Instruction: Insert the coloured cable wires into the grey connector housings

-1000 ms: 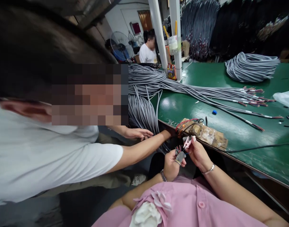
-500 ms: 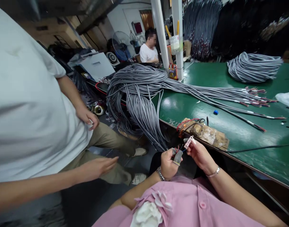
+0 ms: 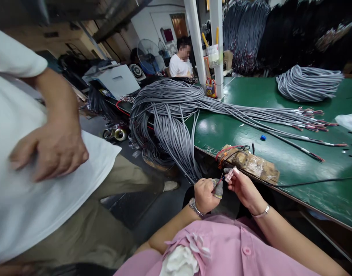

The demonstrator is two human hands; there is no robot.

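Wires point(image 3: 221, 178) faced pale pink piece point(image 3: 229, 175) near bench point(image 3: 222, 130)

Closed around the wires, the left hand point(image 3: 204, 194) left their coloured tips exposed, seemingly to keep them reachable. The right hand point(image 3: 244, 188) pinched the pale pink piece in its fingertips, likely for fine control; whether the two parts touched could not be told. A wooden block point(image 3: 260, 168) lay on the bench edge at one o'clock from the right hand. Grey cables point(image 3: 176, 119) draped at eleven o'clock from the left, their loose ends apparently fanned for access. A co-worker's hand point(image 3: 59, 143) hung at ten o'clock.
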